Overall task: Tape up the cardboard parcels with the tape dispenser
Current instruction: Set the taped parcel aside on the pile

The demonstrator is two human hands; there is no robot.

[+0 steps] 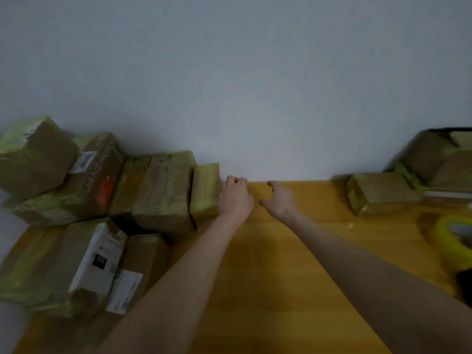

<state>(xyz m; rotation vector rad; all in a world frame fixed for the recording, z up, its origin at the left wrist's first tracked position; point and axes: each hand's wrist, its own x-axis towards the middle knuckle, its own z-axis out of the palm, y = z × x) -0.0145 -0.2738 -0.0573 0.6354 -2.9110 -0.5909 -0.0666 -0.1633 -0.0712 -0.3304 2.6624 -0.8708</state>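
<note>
Against the wall stands a small cardboard parcel (205, 190) wrapped in yellowish tape, at the right end of a pile of taped parcels (161, 192). My left hand (235, 198) lies right beside its right side, fingers loosely curled and around nothing; whether it touches the parcel is unclear. My right hand (279, 200) hovers over the wooden table (268, 277) just to the right, fingers spread and empty. A roll of yellow tape (452, 238) lies at the table's right edge, far from both hands. The picture is blurred.
More parcels (84, 264), some with white labels, are heaped at the near left. Another parcel (380, 192) and a stack behind it (439, 159) sit at the far right. A pale wall bounds the table's far edge.
</note>
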